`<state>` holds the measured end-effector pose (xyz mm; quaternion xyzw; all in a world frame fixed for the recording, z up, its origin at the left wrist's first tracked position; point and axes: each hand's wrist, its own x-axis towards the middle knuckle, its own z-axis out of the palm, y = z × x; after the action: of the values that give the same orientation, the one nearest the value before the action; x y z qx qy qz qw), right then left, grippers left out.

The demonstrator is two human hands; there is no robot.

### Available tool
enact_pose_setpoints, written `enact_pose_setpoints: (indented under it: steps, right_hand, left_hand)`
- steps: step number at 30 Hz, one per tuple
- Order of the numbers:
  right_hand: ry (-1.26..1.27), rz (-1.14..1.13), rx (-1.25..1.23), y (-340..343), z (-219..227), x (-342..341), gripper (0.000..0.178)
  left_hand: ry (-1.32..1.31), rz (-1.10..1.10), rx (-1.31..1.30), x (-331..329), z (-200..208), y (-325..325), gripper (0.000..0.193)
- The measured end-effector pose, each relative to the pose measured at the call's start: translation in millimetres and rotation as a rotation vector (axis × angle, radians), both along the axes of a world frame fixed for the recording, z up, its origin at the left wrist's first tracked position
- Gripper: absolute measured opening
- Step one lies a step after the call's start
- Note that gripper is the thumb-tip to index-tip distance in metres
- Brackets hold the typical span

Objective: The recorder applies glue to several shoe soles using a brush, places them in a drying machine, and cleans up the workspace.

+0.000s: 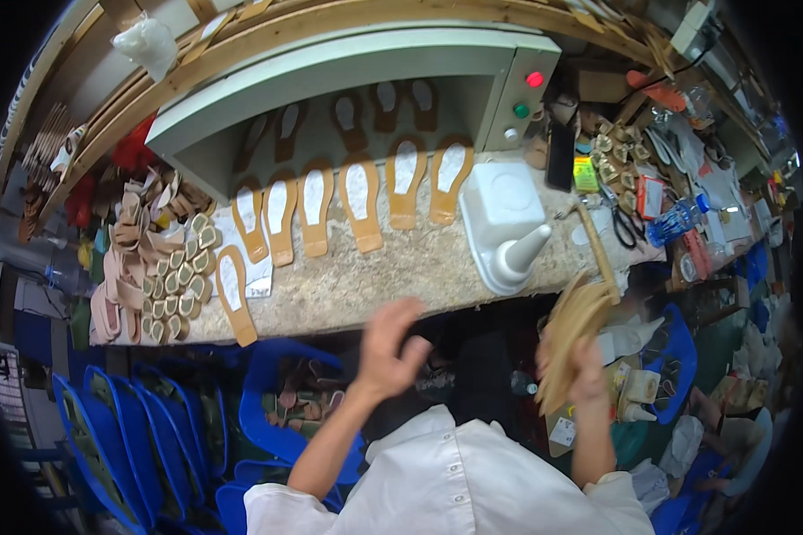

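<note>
My right hand (587,373) is wrapped round a stack of tan shoe insoles (566,334), held upright off the bench's front edge at the right. My left hand (390,350) holds nothing, its thumb and fingers apart, just in front of the bench edge. Beyond it, a row of tan insoles with white patches (360,201) lies partly under the hood of a grey machine (348,55). One more patched insole (232,290) rests at the left, with its narrow end over the edge. Some insoles sit deeper in the hood's shadow.
A white pot with a cone-shaped top (513,241) stands on the bench (410,281). Near it lie a hammer (600,254) and scissors (627,229). Cut shoe pieces (174,281) crowd the left end. Blue chairs (107,446) stand below; a plastic bottle (678,218) lies right.
</note>
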<state>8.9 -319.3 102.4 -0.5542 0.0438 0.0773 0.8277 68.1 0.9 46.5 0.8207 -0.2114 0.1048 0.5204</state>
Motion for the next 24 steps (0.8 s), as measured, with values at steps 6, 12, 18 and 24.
enact_pose_setpoints:
  steps: [6,12,18,24]
  right_hand:
    - [0.571,0.403,0.266,106.1,-41.8,-19.3,0.053]
    - [0.649,0.464,0.343,121.3,-45.6,-4.8,0.057]
    - [0.440,0.395,-0.015,144.0,-44.8,-6.0,0.060]
    - [0.500,0.465,0.050,145.4,-28.8,1.2,0.067]
  left_hand:
    - [0.827,-0.377,-0.988,-49.0,-0.8,-49.2,0.092]
    - [0.710,-0.286,-0.716,-52.7,-13.3,-23.9,0.085]
    - [0.579,-0.286,-0.731,-57.5,-21.0,-19.4,0.121]
    - [0.654,-0.388,-0.691,-48.8,-27.8,-15.0,0.129]
